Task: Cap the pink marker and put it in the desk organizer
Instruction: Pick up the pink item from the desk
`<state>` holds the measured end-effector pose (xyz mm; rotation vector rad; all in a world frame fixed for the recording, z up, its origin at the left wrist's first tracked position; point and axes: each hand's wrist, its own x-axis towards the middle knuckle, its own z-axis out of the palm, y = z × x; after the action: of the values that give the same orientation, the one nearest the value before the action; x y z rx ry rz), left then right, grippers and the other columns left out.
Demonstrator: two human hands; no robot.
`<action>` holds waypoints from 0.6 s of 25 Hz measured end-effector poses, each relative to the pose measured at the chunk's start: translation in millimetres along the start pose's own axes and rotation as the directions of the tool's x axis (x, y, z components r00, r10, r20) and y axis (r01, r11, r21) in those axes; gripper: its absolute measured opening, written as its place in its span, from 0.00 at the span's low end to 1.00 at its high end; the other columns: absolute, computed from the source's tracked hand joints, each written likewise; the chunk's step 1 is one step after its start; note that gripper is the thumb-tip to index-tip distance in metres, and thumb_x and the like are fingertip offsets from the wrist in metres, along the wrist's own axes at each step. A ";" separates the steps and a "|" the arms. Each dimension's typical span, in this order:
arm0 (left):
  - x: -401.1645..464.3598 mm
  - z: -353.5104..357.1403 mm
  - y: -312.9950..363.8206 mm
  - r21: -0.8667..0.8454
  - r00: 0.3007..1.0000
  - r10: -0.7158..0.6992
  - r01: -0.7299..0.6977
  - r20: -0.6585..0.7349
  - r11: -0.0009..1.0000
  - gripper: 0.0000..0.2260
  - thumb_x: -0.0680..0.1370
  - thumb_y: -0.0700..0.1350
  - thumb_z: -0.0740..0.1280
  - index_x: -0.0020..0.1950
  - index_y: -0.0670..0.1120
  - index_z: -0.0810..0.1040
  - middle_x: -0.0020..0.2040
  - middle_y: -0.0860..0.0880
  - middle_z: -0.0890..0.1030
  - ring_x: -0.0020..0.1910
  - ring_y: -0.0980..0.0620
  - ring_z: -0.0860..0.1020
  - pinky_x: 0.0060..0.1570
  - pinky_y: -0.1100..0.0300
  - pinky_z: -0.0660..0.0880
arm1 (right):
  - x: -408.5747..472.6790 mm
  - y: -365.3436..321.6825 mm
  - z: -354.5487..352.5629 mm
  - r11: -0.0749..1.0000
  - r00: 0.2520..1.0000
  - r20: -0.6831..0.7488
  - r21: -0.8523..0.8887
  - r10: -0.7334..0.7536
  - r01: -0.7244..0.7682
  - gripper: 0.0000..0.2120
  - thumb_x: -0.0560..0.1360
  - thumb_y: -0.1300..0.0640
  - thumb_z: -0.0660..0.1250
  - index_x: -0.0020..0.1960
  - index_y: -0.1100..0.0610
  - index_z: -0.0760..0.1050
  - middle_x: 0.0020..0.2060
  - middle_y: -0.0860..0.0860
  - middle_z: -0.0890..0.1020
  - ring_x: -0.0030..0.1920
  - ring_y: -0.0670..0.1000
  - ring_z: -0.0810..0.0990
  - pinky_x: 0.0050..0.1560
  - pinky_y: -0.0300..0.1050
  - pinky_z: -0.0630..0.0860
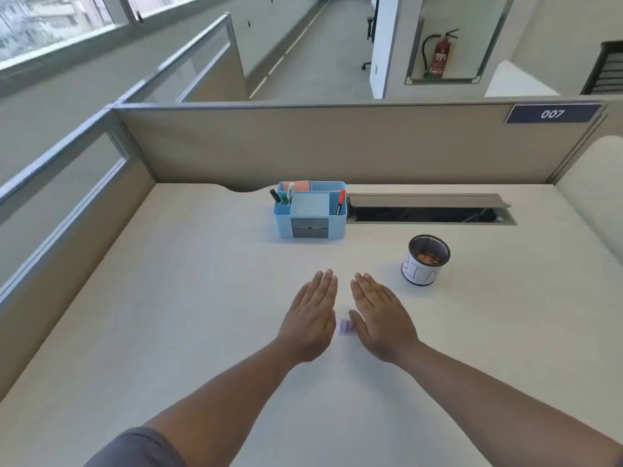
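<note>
A grey sleeve (pixel 135 449) is seen at the bottom edge, on the left arm, and both bare forearms are stretched forward over the white desk (pixel 168 315). The left hand (pixel 312 318) and the right hand (pixel 381 321) are held flat, palms down, fingers straight and together; nothing is grasped by either. In the narrow gap between the two hands, just beside the right thumb, a small pink piece (pixel 347 326) is seen on the desk; whether it is the cap or the end of the pink marker cannot be told, since it is small and blurred. The blue desk organizer (pixel 310 210) is set well ahead of the hands, near the partition, with several markers standing in its compartments. A round mesh cup (pixel 426 259) with a paper label stands to the right.
</note>
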<state>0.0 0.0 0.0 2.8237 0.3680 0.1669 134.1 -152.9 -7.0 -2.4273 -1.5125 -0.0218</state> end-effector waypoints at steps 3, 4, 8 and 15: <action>-11.0 17.1 -1.0 -0.113 0.991 0.040 -0.026 0.125 0.993 0.28 0.84 0.47 0.46 0.84 0.45 0.46 0.83 0.52 0.42 0.83 0.55 0.40 0.82 0.55 0.45 | -10.7 8.3 18.6 1.000 0.999 0.040 0.011 -0.019 0.018 0.28 0.84 0.43 0.48 0.79 0.58 0.61 0.80 0.54 0.63 0.80 0.53 0.58 0.78 0.53 0.60; -15.3 24.5 -1.1 -0.139 0.989 0.045 -0.025 0.142 0.990 0.28 0.84 0.46 0.48 0.84 0.44 0.47 0.84 0.50 0.44 0.83 0.55 0.41 0.82 0.56 0.45 | -14.9 8.5 23.1 1.000 0.998 0.052 0.006 -0.018 0.017 0.28 0.84 0.44 0.50 0.79 0.58 0.62 0.79 0.54 0.65 0.80 0.54 0.59 0.77 0.53 0.61; -14.6 39.2 1.0 -0.202 0.981 -0.007 0.046 0.192 0.978 0.31 0.82 0.45 0.57 0.84 0.45 0.48 0.85 0.50 0.48 0.83 0.56 0.47 0.80 0.60 0.53 | -21.9 13.6 32.4 0.997 0.992 0.115 0.074 -0.044 0.035 0.26 0.82 0.48 0.55 0.77 0.60 0.65 0.73 0.57 0.73 0.75 0.58 0.68 0.74 0.52 0.65; -14.4 49.6 8.2 -0.323 0.984 -0.071 0.121 0.162 0.939 0.18 0.83 0.45 0.61 0.74 0.50 0.71 0.73 0.53 0.76 0.73 0.54 0.71 0.70 0.56 0.70 | -28.5 13.0 37.8 0.926 0.995 0.098 0.378 -0.025 -0.014 0.14 0.82 0.60 0.63 0.66 0.55 0.77 0.55 0.51 0.83 0.54 0.52 0.77 0.59 0.49 0.75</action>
<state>-4.5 -24.7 -45.9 2.4605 0.4018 -0.0033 127.7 -174.0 -50.8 -2.1405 -1.4099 0.3651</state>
